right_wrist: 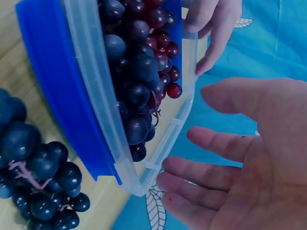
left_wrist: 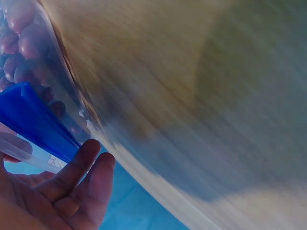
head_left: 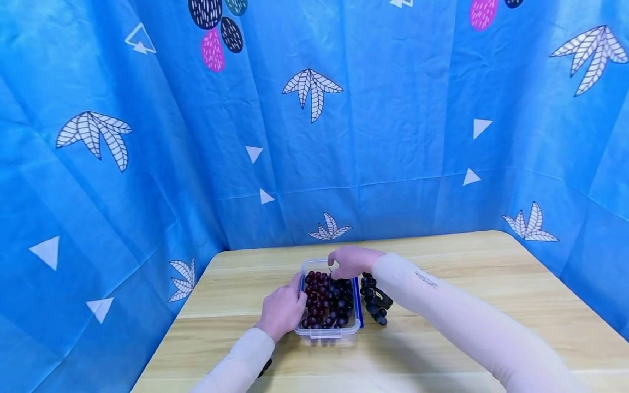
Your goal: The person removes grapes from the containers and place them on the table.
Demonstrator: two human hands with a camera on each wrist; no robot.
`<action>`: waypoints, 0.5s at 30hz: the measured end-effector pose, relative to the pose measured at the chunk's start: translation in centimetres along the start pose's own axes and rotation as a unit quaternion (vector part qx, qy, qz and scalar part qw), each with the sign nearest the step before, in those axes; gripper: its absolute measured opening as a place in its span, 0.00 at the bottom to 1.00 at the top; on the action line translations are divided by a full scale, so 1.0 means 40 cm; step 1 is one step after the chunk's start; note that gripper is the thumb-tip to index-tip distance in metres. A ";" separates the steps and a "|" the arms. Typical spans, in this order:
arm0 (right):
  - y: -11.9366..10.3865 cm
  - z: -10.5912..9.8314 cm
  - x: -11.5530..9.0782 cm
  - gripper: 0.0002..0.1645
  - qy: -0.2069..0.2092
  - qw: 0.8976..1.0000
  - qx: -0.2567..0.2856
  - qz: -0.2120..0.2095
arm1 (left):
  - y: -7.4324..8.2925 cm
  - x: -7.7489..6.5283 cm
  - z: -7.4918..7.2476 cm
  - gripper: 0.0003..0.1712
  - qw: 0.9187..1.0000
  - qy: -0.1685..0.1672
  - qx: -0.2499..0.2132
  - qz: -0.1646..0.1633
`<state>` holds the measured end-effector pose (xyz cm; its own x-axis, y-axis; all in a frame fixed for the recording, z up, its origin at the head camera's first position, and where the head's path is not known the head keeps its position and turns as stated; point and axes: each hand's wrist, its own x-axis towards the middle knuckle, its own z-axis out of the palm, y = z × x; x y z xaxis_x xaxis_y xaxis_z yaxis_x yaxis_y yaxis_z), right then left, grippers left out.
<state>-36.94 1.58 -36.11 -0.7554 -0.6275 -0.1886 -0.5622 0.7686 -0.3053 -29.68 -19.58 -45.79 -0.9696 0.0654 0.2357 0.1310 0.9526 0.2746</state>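
Observation:
A clear plastic food container (head_left: pixel 328 332) with blue side flaps stands on the table. Inside it lie red grapes (head_left: pixel 315 297) on the left and dark grapes (head_left: pixel 342 303) on the right. My left hand (head_left: pixel 282 310) grips the container's left wall, with its fingers at the blue flap (left_wrist: pixel 38 120) in the left wrist view. Over the far right corner of the container hovers my right hand (head_left: pixel 352 262). Its fingers are spread and loosely bent, and the palm (right_wrist: pixel 268 158) holds nothing in the right wrist view.
Another bunch of dark grapes (head_left: pixel 376 307) lies on the table just right of the container. A small dark object (head_left: pixel 265 367) shows partly from under the left forearm. The wooden table (head_left: pixel 467 284) ends at a blue patterned curtain (head_left: pixel 393 136) behind and at the sides.

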 end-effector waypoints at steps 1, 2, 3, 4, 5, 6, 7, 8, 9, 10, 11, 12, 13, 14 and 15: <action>-0.001 -0.001 0.007 0.25 -0.004 1.000 -0.004 0.003 | 0.000 0.000 0.000 0.31 1.000 0.000 0.000 0.000; -0.003 -0.002 0.013 0.25 -0.008 1.000 -0.008 0.004 | 0.001 0.000 -0.001 0.31 1.000 0.000 0.000 0.001; -0.004 -0.002 0.020 0.25 -0.011 1.000 -0.013 0.005 | 0.001 0.000 -0.001 0.31 1.000 0.000 0.001 0.000; -0.006 -0.002 0.027 0.25 -0.013 1.000 -0.017 0.005 | 0.001 0.000 -0.002 0.31 1.000 0.000 0.001 0.000; -0.008 -0.001 0.034 0.26 -0.016 1.000 -0.021 0.005 | 0.000 0.000 -0.002 0.31 1.000 0.001 0.001 0.000; -0.010 0.000 0.041 0.26 -0.019 0.999 -0.028 0.004 | 0.000 -0.001 -0.002 0.31 1.000 0.001 0.001 0.000; -0.013 0.001 0.048 0.27 -0.022 0.999 -0.034 0.004 | -0.001 -0.002 -0.003 0.31 1.000 0.002 0.001 -0.001; -0.016 0.003 0.055 0.27 -0.025 0.999 -0.038 0.003 | -0.001 -0.002 -0.003 0.31 1.000 0.002 0.001 -0.002; -0.018 0.005 0.061 0.28 -0.028 0.999 -0.041 0.006 | -0.002 -0.003 -0.004 0.31 1.000 0.002 0.001 -0.002; -0.020 0.008 0.067 0.28 -0.033 0.998 -0.045 0.007 | -0.002 -0.003 -0.003 0.31 1.000 0.002 0.001 -0.002; -0.021 0.011 0.072 0.29 -0.037 0.998 -0.050 0.008 | -0.002 -0.003 -0.003 0.31 1.000 0.003 0.001 -0.002; -0.022 0.014 0.077 0.28 -0.041 0.998 -0.054 0.011 | -0.001 -0.003 -0.003 0.31 1.000 0.003 0.002 -0.002; -0.022 0.017 0.082 0.28 -0.046 0.997 -0.056 0.016 | 0.000 -0.004 -0.004 0.31 1.000 0.003 0.002 -0.001; -0.022 0.021 0.087 0.25 -0.051 0.997 -0.058 0.020 | 0.000 -0.003 -0.003 0.31 1.000 0.003 0.002 0.000; -0.023 0.023 0.092 0.23 -0.054 0.996 -0.063 0.024 | 0.001 -0.003 -0.003 0.31 1.000 0.003 0.002 0.000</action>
<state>-38.90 -1.56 -37.40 -0.7454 -0.5950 -0.3007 -0.5697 0.8028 -0.1761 -29.55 -19.59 -45.71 -0.9685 0.0639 0.2406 0.1303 0.9536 0.2715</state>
